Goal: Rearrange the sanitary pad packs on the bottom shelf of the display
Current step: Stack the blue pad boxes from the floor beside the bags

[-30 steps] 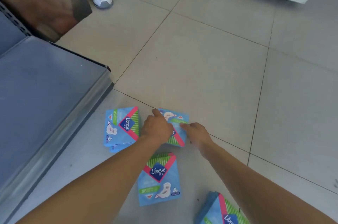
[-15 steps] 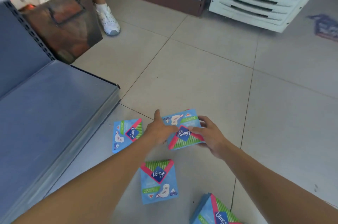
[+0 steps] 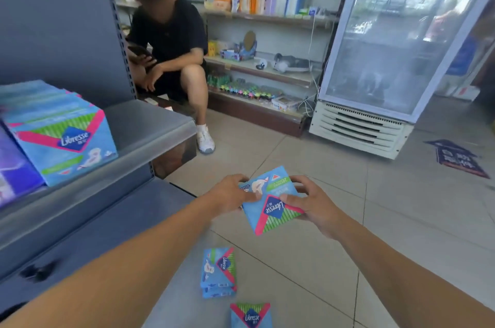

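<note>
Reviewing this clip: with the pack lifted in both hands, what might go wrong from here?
Two risks, both judgement. The blue Libresse pad pack is held tilted by the left hand and right hand at its edges only, so it might slip. More blue packs on the floor tiles lie right below the arms, where a knee or foot could crush them.

held pack (image 3: 270, 202): glossy plastic wrap, smooth | packs on floor (image 3: 218, 271) below it: same glossy film | shelf (image 3: 150, 124) left of pack: grey metal, matt-satin, smooth | floor (image 3: 334, 193) under pack: pale tile, smooth, slight sheen | fridge (image 3: 396, 33) behind pack: glass door, reflective; white plastic grille
</note>
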The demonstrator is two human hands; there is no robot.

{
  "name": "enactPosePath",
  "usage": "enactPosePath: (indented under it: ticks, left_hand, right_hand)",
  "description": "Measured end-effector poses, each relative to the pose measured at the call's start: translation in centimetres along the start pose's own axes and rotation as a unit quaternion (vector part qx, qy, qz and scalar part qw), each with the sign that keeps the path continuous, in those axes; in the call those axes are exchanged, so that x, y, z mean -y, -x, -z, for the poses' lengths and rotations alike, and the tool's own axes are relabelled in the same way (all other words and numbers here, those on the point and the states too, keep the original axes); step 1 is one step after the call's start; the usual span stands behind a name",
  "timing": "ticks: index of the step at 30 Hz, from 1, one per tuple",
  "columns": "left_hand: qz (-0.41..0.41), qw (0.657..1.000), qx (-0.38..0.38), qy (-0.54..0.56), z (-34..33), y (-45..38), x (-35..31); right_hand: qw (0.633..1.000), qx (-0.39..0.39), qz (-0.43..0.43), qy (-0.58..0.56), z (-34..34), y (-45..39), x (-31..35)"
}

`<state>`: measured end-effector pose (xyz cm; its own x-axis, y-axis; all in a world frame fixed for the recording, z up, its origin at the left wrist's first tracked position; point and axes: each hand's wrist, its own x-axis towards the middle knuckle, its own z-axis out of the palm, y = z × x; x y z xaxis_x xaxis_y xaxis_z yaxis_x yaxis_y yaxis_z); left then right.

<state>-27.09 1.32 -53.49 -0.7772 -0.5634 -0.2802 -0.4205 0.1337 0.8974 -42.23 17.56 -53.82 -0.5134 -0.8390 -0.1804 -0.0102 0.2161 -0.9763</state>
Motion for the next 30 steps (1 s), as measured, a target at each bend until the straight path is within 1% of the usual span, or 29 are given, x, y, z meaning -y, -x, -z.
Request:
enactPosePath:
  ticks: [5,9,11,14,20,26,28,30]
  left_hand:
    - [-0.06,0.994,-0.064,-0.064,6.8,6.0,-5.9]
    - [-0.079,0.978,-0.145,-0.123,12.4,10.8,-9.4]
    - [-0.084,0.97,-0.183,-0.133,14.5,13.2,-10.4]
    - [-0.078,0.951,-0.227,-0.194,17.3,16.7,-11.2]
    - [-0.055,0.932,-0.277,-0.228,21.5,21.6,-13.3]
    - [-0.046,0.919,-0.291,-0.261,24.2,22.0,-15.1]
    - [-0.034,0.903,-0.301,-0.306,25.2,21.5,-15.7]
    - [-0.021,0.875,-0.314,-0.367,26.5,20.5,-16.3]
  right_hand:
    - [0.997,0.015,0.066,0.038,-4.1,0.2,8.1]
    - [0.99,0.036,0.125,0.061,-8.3,0.0,14.1]
    - [0.984,0.062,0.15,0.067,-10.7,0.3,16.4]
    - [0.979,0.123,0.152,0.059,-14.1,0.6,18.8]
    - [0.97,0.173,0.167,0.044,-18.3,0.4,22.6]
    - [0.958,0.198,0.198,0.059,-19.7,-2.1,26.0]
    - [0.955,0.202,0.208,0.06,-20.3,-3.2,27.0]
    - [0.954,0.2,0.215,0.057,-21.2,-4.5,28.1]
